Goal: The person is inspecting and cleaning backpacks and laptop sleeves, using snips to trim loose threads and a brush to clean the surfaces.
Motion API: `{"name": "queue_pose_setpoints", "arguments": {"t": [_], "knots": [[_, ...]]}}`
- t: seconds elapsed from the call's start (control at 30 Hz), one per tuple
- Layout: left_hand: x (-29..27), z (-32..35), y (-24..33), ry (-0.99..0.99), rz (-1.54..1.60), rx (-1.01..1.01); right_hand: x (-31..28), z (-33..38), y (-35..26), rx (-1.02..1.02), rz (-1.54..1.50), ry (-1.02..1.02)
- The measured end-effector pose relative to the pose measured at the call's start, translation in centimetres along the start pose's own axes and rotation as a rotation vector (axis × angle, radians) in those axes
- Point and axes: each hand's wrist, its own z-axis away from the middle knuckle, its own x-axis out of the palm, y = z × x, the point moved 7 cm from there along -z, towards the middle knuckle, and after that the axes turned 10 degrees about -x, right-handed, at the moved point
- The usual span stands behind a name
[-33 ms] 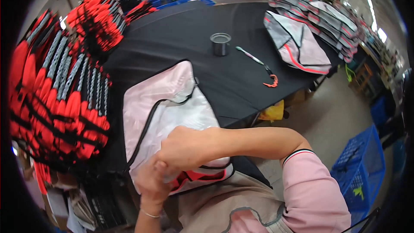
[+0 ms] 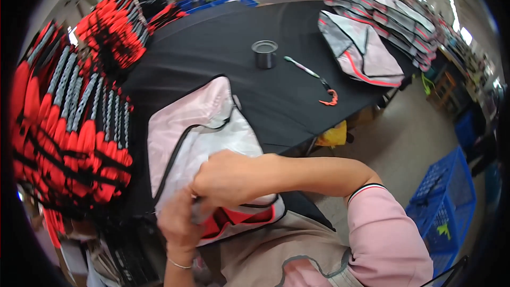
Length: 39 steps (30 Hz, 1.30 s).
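Observation:
A pale pink and white fabric piece with black edging, seemingly a bag (image 2: 186,109), lies on the black table in front of me. At its near end, red material (image 2: 249,215) shows in an opening. My right hand (image 2: 228,178) reaches across it with curled fingers. Close against it, my left hand (image 2: 180,220) is closed and slightly blurred, over the piece's near left side. Both hands meet at the edge there; whatever they pinch is hidden by the fingers.
A dark metal cup (image 2: 264,54) and a white-green stick with an orange hooked end (image 2: 305,68) lie beyond. Red and black bundles (image 2: 69,122) crowd the left. Another pink-white piece (image 2: 366,50) and grey stacks (image 2: 393,13) sit far right. A blue crate (image 2: 443,207) stands on the floor.
My hands have shifted slightly down and left, staying together. A little more red shows beside them. The whole view has moved slightly.

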Motion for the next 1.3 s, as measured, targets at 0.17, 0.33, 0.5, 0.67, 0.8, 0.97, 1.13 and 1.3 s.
{"name": "queue_pose_setpoints", "arguments": {"t": [0.17,0.33,0.5,0.67,0.8,0.97,1.13,1.3], "knots": [[-3.7,-9.1,0.2,0.122,-0.063,-0.128,-3.1,9.2,2.1,0.020,0.185,0.566],[-4.2,-13.8,2.8,0.183,-0.063,-0.056,-1.2,9.1,7.1,0.081,0.327,1.206],[-2.2,-14.2,4.8,0.164,-0.406,0.043,-4.2,5.7,9.3,-0.082,0.288,1.251],[-2.8,-12.9,4.5,0.432,-0.244,0.122,-3.7,2.9,6.5,-0.249,0.330,1.359],[-4.1,-9.4,1.6,0.433,-0.308,0.437,-2.3,4.7,4.0,-0.425,0.564,1.410],[-2.9,-9.2,2.5,0.079,-0.112,0.285,-0.4,5.0,3.8,-0.518,0.572,1.333],[4.0,-5.3,0.9,-0.929,0.517,-0.177,7.0,4.6,7.3,-0.357,-0.443,0.438],[9.7,4.1,1.3,-1.522,0.978,-0.345,14.0,4.4,5.0,-0.207,-1.028,-0.285]]}}
